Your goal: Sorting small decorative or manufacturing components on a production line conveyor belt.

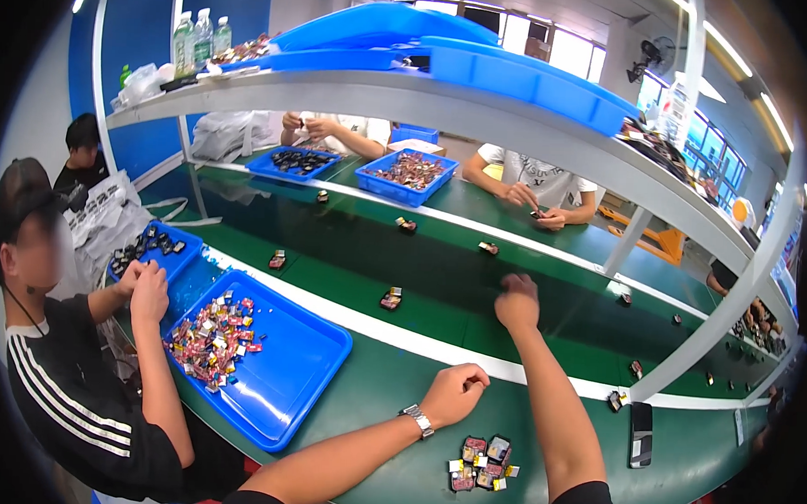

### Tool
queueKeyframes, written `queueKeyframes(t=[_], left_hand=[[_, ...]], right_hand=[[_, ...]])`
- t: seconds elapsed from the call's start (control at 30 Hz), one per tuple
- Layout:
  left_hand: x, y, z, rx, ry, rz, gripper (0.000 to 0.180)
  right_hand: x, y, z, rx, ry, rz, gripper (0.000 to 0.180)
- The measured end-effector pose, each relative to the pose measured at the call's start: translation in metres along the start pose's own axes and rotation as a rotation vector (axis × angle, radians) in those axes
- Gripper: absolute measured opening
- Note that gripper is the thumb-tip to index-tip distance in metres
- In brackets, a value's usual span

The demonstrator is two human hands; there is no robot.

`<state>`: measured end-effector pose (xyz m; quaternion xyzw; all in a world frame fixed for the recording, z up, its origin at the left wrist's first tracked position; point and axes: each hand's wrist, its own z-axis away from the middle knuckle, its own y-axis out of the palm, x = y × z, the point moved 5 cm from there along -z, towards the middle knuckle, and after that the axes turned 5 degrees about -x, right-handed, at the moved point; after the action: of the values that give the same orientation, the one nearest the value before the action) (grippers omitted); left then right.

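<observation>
Over the green table, near the white edge strip of the belt, my left hand point(454, 394) has its fingers curled in; whatever they may hold is hidden. A metal-banded watch point(417, 420) is on that wrist. My right hand point(517, 302) reaches out over the dark green conveyor belt point(446, 293), its fingers smeared by motion. Between my forearms lies a cluster of small black-cased parts point(483, 463) with pinkish faces and white and yellow tabs. A similar part point(391, 298) lies on the belt left of my right hand, and another point(488, 248) lies beyond it.
To my left, a blue tray point(315, 356) holds many small pinkish parts. A person in black point(79, 392) works beside it, hands raised. A phone-like black slab point(641, 435) lies at right. A white shelf point(356, 92) crosses above the belt; two people sit beyond.
</observation>
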<state>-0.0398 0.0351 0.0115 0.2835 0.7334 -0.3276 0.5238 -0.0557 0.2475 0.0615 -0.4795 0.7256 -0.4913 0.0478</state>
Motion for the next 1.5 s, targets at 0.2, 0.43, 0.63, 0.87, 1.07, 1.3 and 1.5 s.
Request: queueKeyframes(t=[0.2,0.43,0.63,0.87,1.07,1.3,1.5], left_hand=[[0.002,-0.002,0.0,-0.009,0.086,-0.026,0.012],[-0.006,-0.002,-0.001,0.015,0.075,-0.117,0.019],[0.014,-0.003,-0.005,-0.103,0.014,0.093,0.01],[0.016,0.006,-0.007,0.096,-0.218,0.525,0.034],[0.0,0.008,0.002,0.242,-0.273,0.458,0.039],[0.004,0.008,-0.002,0.233,-0.292,0.583,0.037],[0.007,0.005,-0.004,0.253,-0.288,0.568,0.036]], right_hand=[[0.149,0.054,0.019,0.463,-0.731,-0.385,0.062],[0.144,0.085,0.031,0.748,-0.694,-0.264,0.048],[0.072,-0.013,0.047,0.289,-0.318,-0.442,0.034],[0.009,-0.099,0.157,0.055,0.012,-0.415,0.035],[0.018,-0.096,0.182,-0.116,-0.213,-0.32,0.044],[0.001,-0.092,0.177,0.032,-0.151,-0.515,0.037],[0.015,-0.106,0.174,-0.086,-0.441,-0.37,0.036]])
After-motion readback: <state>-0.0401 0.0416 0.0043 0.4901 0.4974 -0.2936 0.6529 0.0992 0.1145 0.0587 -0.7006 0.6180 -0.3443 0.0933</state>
